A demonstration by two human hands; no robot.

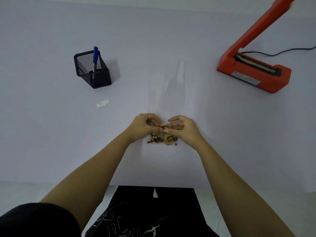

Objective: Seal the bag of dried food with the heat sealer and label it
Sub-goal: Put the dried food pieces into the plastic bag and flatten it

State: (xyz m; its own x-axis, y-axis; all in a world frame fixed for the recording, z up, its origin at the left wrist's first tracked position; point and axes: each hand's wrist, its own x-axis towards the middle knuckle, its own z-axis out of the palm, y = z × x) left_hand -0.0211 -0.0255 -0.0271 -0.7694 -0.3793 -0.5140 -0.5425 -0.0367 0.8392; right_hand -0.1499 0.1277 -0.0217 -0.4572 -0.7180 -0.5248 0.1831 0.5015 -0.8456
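Biscuits (162, 138) in clear bag (172, 93) — pen (95, 60) in holder (100, 79)

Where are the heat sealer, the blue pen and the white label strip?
heat sealer (253, 72): head view, on its orange base.
blue pen (95, 57): head view, on its barrel above the black mesh holder.
white label strip (102, 103): head view, at the middle of the strip.

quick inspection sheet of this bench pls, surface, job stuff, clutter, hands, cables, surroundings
surface: pale table, bare in most places
job's things: clear bag lying flat, dried food at its near end; orange heat sealer far right, arm raised; white label at left; blue pen in black mesh holder
clutter: crumbs by the food
grippers: left hand and right hand pinching the bag
cables: black cord behind the sealer
surroundings: nothing seen
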